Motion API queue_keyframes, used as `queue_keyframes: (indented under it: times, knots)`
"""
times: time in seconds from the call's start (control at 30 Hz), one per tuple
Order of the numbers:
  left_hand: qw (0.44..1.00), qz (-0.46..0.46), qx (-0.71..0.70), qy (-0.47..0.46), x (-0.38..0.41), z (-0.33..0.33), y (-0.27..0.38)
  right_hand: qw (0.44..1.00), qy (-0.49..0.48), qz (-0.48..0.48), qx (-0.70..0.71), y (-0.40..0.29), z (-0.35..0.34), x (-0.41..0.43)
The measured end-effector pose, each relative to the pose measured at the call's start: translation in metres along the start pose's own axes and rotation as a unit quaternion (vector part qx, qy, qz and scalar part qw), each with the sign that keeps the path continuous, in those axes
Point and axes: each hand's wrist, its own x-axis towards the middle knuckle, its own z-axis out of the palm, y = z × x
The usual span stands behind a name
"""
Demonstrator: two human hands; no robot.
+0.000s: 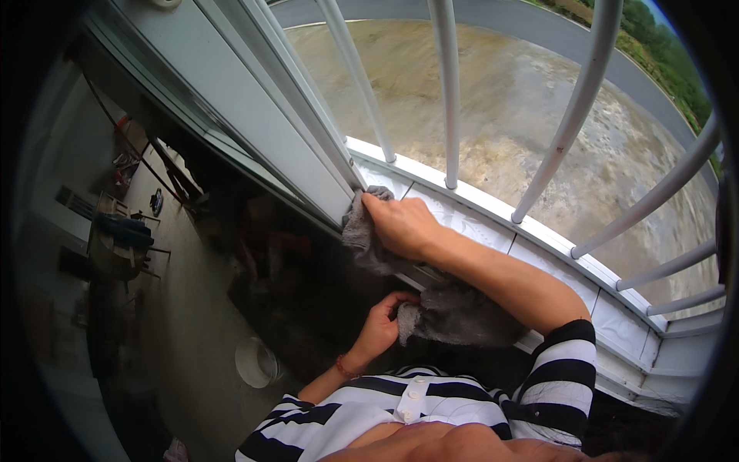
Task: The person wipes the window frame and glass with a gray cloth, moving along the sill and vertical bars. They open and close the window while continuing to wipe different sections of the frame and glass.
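A grey cloth [364, 237] is bunched under my right hand [404, 226], which presses it against the lower end of the white window sash frame [323, 167], where it meets the tiled sill [479, 216]. My left hand [384, 326] is lower down, on the room side of the sill, with thumb and fingers closed on a hanging part of grey cloth [462, 315]. My right forearm hides whether both cloth parts are one piece.
White bars [451, 104] rise along the sill's outer edge, with concrete ground and a road beyond. Inside the dim room, a white bucket [254, 362] stands on the floor and a table [118, 254] bears dark cloth.
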Motion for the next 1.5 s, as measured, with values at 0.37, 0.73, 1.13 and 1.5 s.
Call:
queue_keyframes:
  times: [0.37, 0.73, 1.13, 1.5]
  knots:
    - [0.998, -0.015, -0.047, 0.032, -0.025, 0.006, 0.004, 0.692, 0.07, 0.107, 0.71, 0.01, -0.039, -0.022]
    - [0.997, -0.058, -0.052, -0.003, -0.016, -0.002, -0.005, 0.977, -0.049, -0.132, -0.158, 0.016, -0.014, -0.003]
    - [0.999, -0.025, 0.03, -0.022, -0.006, 0.007, 0.004, 0.935, -0.213, -0.135, -0.248, 0.002, -0.027, 0.019]
    - [0.997, 0.012, 0.011, 0.077, -0.04, 0.035, 0.001, 0.946, -0.123, -0.176, -0.243, 0.008, -0.025, 0.014]
